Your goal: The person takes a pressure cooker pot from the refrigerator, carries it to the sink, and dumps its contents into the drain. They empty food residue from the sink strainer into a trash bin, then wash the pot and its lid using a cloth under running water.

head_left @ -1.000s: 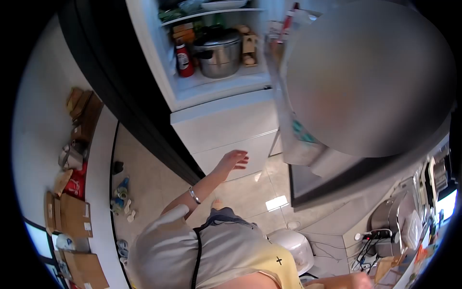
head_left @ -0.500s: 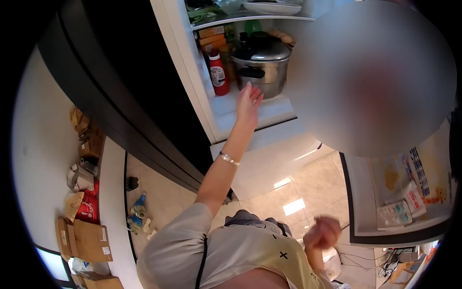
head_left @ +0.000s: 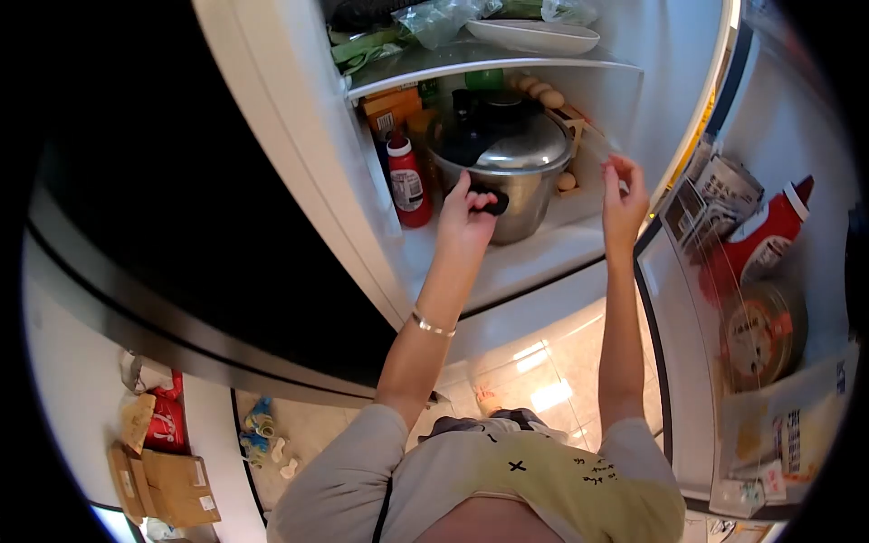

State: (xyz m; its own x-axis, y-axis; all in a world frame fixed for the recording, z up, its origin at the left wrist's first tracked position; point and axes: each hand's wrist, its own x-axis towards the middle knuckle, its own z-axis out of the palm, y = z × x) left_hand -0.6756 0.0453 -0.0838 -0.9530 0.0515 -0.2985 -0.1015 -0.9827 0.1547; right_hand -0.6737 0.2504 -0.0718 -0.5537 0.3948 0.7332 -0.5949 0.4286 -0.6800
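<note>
A steel pressure cooker (head_left: 525, 195) with a black-topped lid stands on the lower fridge shelf. My left hand (head_left: 466, 213) has its fingers curled around the black side handle (head_left: 493, 203) at the cooker's front. To the right, my right hand (head_left: 625, 204) is raised with bent fingers apart, near the cooker but not touching it. A red squeeze bottle (head_left: 408, 185) with a white cap is upright just left of the cooker. Eggs (head_left: 540, 91) lie behind it, and a single egg (head_left: 567, 181) sits at its right side.
Above, a glass shelf (head_left: 507, 63) carries a white plate (head_left: 534, 36) and bagged greens. The fridge door (head_left: 688, 425) is swung open on the right, its racks holding a red bottle (head_left: 756, 240) and a round tub (head_left: 765, 335). Cardboard boxes (head_left: 176, 484) are at lower left.
My left hand has gone from beside the cooker to gripping its handle. My right hand has risen from low near my body to the cooker's right. The view has moved closer to the fridge.
</note>
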